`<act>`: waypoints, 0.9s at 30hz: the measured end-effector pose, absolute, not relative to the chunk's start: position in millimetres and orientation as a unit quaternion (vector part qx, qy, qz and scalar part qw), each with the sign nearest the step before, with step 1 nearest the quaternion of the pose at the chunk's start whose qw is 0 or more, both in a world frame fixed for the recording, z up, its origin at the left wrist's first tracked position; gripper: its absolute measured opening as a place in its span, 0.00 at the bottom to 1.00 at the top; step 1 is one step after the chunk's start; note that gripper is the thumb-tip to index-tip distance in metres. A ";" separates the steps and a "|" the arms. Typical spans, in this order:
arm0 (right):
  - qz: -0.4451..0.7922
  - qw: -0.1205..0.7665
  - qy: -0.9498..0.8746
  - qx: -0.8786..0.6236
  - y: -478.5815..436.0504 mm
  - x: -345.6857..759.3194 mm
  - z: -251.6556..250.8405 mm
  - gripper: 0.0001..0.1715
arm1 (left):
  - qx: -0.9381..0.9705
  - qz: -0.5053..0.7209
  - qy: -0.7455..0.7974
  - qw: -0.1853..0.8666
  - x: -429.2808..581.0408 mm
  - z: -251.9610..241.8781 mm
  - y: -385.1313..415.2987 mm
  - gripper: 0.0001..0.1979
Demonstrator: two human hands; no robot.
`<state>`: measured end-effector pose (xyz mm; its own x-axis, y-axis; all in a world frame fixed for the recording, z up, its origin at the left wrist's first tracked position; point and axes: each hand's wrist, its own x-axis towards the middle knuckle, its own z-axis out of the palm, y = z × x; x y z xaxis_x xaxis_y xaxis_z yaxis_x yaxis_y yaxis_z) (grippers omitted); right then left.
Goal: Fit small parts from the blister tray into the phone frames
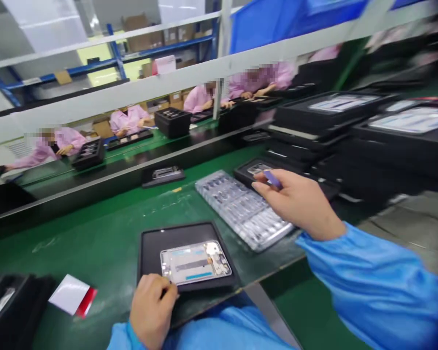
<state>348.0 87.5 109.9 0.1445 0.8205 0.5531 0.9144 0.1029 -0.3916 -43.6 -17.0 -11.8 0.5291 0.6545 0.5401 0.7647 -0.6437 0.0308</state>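
Note:
A phone frame (195, 262), silver with blue strips, lies in a shallow black tray (151, 243) in front of me. My left hand (152, 304) is closed at the tray's front left corner, its curled fingers against the edge. My right hand (299, 199) is raised on the right, thumb and fingers pinched around a short purple stick-like tool (273, 180); its tip cannot be made out. Under that hand lies a clear plastic blister tray (237, 209) with rows of compartments. Behind it sits another black tray (246, 170) holding a phone part, partly hidden by the hand.
Stacked black trays (314, 114) rise at the right. A small black tray (163, 176) sits at the back of the green table (95, 233). At left are a white and red card (71, 294) and more black trays (25, 311). Several people in pink work beyond the divider.

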 end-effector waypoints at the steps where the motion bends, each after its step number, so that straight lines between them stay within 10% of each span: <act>1: -0.065 0.285 -0.646 -0.705 91.9 368.9 102.7 0.19 | -0.878 -0.253 -0.397 0.086 -29.8 -22.6 -9.9 0.08; 5: -0.007 0.109 -0.678 -0.727 124.5 403.0 68.4 0.15 | -0.891 -0.250 -0.377 0.038 -12.0 -47.7 1.2 0.06; 27: 0.063 -0.088 -0.655 -0.748 322.3 359.7 34.3 0.20 | -0.833 -0.311 -0.456 0.033 -2.1 -70.5 -14.3 0.10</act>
